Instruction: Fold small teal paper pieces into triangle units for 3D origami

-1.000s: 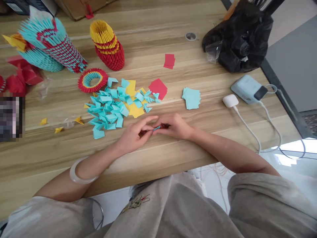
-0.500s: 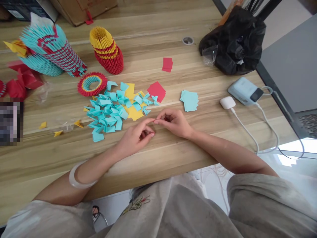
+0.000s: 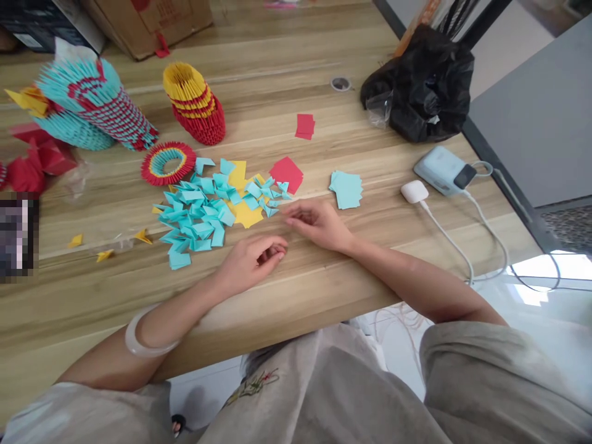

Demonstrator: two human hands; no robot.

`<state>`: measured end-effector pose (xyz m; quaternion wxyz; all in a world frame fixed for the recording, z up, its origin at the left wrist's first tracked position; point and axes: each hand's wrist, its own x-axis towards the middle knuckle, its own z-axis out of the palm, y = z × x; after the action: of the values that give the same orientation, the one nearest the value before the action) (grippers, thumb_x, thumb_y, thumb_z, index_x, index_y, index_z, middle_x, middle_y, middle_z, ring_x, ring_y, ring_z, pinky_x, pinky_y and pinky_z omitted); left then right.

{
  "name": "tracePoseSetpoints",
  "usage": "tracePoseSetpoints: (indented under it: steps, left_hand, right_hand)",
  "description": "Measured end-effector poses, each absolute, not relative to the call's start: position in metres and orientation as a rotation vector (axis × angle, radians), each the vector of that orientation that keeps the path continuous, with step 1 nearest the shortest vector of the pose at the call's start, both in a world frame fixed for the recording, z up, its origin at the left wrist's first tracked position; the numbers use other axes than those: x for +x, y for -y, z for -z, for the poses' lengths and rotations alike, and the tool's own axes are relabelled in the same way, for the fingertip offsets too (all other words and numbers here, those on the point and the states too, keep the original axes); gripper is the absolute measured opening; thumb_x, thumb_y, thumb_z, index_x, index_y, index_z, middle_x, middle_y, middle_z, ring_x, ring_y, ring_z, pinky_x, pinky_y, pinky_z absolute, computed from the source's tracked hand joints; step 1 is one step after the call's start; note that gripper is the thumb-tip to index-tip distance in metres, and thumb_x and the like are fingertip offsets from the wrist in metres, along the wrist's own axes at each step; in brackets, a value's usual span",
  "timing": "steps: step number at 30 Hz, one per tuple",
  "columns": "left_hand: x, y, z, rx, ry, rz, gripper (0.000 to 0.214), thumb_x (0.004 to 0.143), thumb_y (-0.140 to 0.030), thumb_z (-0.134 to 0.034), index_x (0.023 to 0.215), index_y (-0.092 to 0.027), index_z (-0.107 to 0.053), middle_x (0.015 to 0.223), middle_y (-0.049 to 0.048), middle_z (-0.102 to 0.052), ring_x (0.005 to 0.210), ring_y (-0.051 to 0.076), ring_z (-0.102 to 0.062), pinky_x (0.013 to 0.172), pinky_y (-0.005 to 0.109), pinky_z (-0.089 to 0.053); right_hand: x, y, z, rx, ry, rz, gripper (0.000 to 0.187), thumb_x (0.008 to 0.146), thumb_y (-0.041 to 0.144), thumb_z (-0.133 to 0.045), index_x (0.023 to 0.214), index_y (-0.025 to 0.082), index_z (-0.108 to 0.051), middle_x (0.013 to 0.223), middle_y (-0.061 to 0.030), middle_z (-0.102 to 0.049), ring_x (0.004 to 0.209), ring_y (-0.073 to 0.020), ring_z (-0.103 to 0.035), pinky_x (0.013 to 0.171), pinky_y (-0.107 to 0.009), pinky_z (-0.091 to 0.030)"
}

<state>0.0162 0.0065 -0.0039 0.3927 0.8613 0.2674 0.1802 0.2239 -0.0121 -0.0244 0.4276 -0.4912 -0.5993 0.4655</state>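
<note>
Left hand (image 3: 252, 262): fingers curled inward, thumb tip close to them; whether any paper is pinched between cannot be told. Right hand (image 3: 321, 227): fingers bent, thumb and forefinger drawn near each other (contents, if any, hidden). Hands apart, the right just beside the small winged turquoise folded-paper pieces (image 3: 253, 190).

Left of these: one loose heap of larger creased turquoise paper pieces (image 3: 202, 208), many chevron-shaped. Judged stage: folding well along, the winged pieces seemingly further worked than the heap. Left flat: one fanned stack of pale turquoise paper squares (image 3: 348, 190), beyond the right hand; yellow paper sheets (image 3: 247, 216), partly under the folded pieces; two lots of red paper squares (image 3: 287, 172). Assembled: one red, yellow and turquoise interlocked-paper ring (image 3: 150, 165), touching or nearly touching the heap; behind it, one red-and-yellow tapered paper vessel (image 3: 203, 120).

Edges: front rim of the pale wood-grain table (image 3: 300, 296) runs under both forearms, with a strip of wood between hands and rim. Room: wood shows between turquoise squares and white rounded plastic case (image 3: 414, 192); rightward reach is bounded by its white cable (image 3: 446, 233).
</note>
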Motion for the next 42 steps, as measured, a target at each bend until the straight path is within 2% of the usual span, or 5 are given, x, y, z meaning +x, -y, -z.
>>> tracePoseSetpoints:
  steps: [10, 22, 31, 36, 42]
  left_hand:
    - [0.016, -0.005, 0.002, 2.248, -0.654, -0.478, 0.01, 0.091, -0.021, -0.055, 0.091, -0.018, -0.064, 0.074, -0.0011, -0.063, 0.058, 0.008, -0.056, 0.053, 0.017, -0.046]
    - [0.009, -0.025, 0.017, 1.947, -1.077, -0.839, 0.049, 0.083, -0.033, -0.067, 0.13, -0.027, -0.054, 0.158, 0.0156, -0.017, 0.072, 0.01, -0.067, 0.055, 0.025, -0.058]
    - [0.011, -0.022, 0.016, 1.938, -1.054, -0.895, 0.051, 0.084, -0.032, -0.066, 0.133, -0.022, -0.055, 0.145, 0.0155, -0.043, 0.071, 0.009, -0.066, 0.059, 0.022, -0.058]
    - [0.013, -0.011, 0.003, 2.088, -0.962, -0.938, 0.018, 0.089, -0.026, -0.06, 0.103, -0.02, -0.071, 0.11, 0.007, -0.069, 0.085, 0.014, -0.068, 0.076, 0.026, -0.059]
    - [0.014, -0.012, 0.003, 2.021, -0.934, -0.782, 0.021, 0.087, -0.033, -0.064, 0.098, -0.018, -0.073, 0.099, 0.0071, -0.072, 0.068, 0.011, -0.063, 0.059, 0.021, -0.055]
  right_hand:
    - [0.225, 0.015, 0.018, -1.034, 2.166, -0.806, 0.017, 0.092, 0.02, -0.049, 0.088, 0.012, -0.064, 0.084, -0.0046, -0.065, 0.076, -0.0093, -0.055, 0.073, -0.021, -0.043]
    - [0.225, 0.014, 0.019, -1.041, 2.137, -0.834, 0.016, 0.091, 0.018, -0.049, 0.09, 0.012, -0.065, 0.085, -0.005, -0.065, 0.075, -0.0095, -0.055, 0.075, -0.021, -0.043]
    - [0.225, 0.014, 0.019, -1.039, 2.124, -0.845, 0.018, 0.092, 0.02, -0.049, 0.091, 0.012, -0.065, 0.084, -0.0045, -0.065, 0.074, -0.0091, -0.054, 0.075, -0.021, -0.043]
    - [0.225, 0.015, 0.021, -1.05, 2.107, -0.82, 0.017, 0.092, 0.021, -0.05, 0.092, 0.013, -0.064, 0.083, -0.0037, -0.064, 0.074, -0.0091, -0.054, 0.074, -0.021, -0.043]
    - [0.224, 0.015, 0.022, -1.078, 2.088, -0.836, 0.014, 0.091, 0.025, -0.054, 0.09, 0.014, -0.063, 0.079, -0.0029, -0.063, 0.075, -0.0096, -0.054, 0.072, -0.021, -0.043]
